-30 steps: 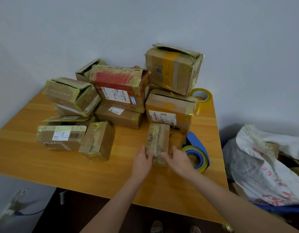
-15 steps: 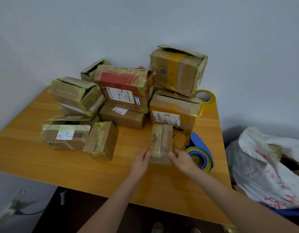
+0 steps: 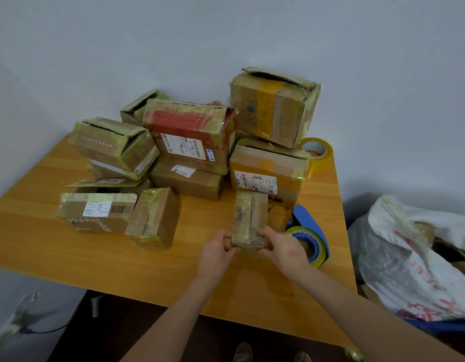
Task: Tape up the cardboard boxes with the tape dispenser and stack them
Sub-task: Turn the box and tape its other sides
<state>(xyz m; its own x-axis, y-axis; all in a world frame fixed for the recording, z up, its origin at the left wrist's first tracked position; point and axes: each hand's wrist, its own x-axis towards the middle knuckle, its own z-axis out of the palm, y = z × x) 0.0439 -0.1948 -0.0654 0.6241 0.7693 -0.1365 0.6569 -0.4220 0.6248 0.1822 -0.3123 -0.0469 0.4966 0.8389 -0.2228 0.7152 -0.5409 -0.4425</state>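
A small taped cardboard box point(image 3: 249, 218) lies on the wooden table point(image 3: 69, 257), its near end between my hands. My left hand point(image 3: 215, 253) grips its near left corner and my right hand point(image 3: 283, 248) grips its near right corner. Just right of it lies the blue tape dispenser point(image 3: 308, 237) with a yellowish tape roll, partly hidden by my right hand. Several taped boxes are piled behind: a red-topped one point(image 3: 189, 126), an orange-taped one point(image 3: 265, 168) and a larger one point(image 3: 273, 108) on top at the back right.
A loose roll of clear tape point(image 3: 316, 151) stands at the table's far right edge. Two more boxes point(image 3: 95, 212) point(image 3: 154, 218) lie at the near left. A white plastic sack point(image 3: 414, 257) sits on the floor to the right. The wall is close behind.
Both hands have drawn back to the box's near corners and closed on them. The box looks raised at its near end. The view has shifted a little.
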